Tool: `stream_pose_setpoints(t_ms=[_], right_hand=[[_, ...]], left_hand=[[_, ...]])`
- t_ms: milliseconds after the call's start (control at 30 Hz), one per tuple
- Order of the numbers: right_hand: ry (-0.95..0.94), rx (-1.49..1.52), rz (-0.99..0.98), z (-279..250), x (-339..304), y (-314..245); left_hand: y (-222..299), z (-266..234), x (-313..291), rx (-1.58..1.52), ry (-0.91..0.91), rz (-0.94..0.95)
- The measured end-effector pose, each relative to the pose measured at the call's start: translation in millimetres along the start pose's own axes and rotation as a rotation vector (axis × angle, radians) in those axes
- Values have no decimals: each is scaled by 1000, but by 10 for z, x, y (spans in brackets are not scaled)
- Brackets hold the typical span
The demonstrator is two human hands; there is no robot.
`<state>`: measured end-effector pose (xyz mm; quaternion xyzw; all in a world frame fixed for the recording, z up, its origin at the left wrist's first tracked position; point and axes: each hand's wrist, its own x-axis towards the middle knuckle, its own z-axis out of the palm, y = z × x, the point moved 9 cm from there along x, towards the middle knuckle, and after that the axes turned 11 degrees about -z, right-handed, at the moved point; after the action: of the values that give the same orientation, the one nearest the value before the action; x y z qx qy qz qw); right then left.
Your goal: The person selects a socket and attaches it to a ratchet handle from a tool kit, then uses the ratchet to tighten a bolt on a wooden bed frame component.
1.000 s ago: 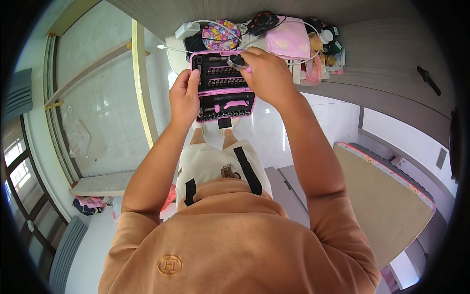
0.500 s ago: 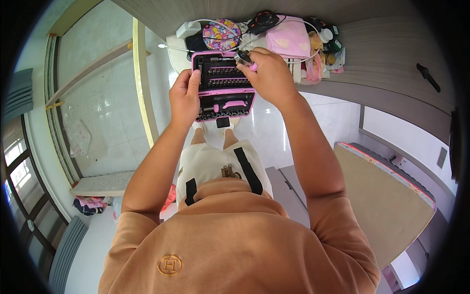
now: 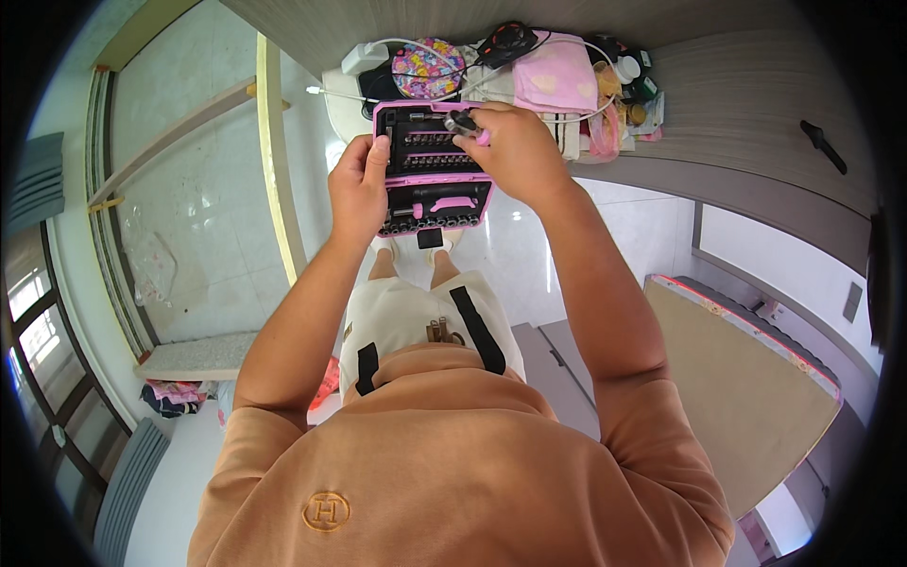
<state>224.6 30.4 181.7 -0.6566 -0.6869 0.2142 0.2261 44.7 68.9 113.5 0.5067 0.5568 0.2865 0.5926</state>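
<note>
An open tool case [image 3: 435,178], pink-edged and black inside, is held up in front of me. My left hand [image 3: 359,187] grips its left side, with the thumb over the edge. Over the upper right of the case, my right hand [image 3: 518,151] is closed on a ratchet wrench [image 3: 461,123] with a metal head and pink handle, mostly hidden by the fingers. Rows of small bits [image 3: 435,161] fill the upper half. The lower half has a pink-handled tool [image 3: 453,202] and a row of sockets [image 3: 425,225].
Beyond the case, a ledge carries a pink cloth [image 3: 556,74], a colourful round pouch [image 3: 428,68], a white charger [image 3: 364,59] with cables and a white-capped bottle [image 3: 627,69]. A wooden frame [image 3: 272,161] stands left; a beige panel [image 3: 746,378] lies right.
My right hand has shifted slightly left and down with the ratchet wrench, whose head has turned and now sits lower over the upper tray. The case has barely moved in my left hand.
</note>
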Motion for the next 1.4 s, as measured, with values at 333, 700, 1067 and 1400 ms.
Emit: stream_pose_setpoints(t_ms=[333,700,1067,1400], right_hand=[[110,875,401,-31,-44,271],[156,430,169,-324,-58,98],[175,303,152,-317,-151,24],[139,141,7,-213,-85,-197]], left_hand=[[-53,-52,55,-90,-19,-25],[-22,-69,38,-225,-49,-25],[73,-72,3,-287,-63,16],[110,-49,-23,-261,-78,35]])
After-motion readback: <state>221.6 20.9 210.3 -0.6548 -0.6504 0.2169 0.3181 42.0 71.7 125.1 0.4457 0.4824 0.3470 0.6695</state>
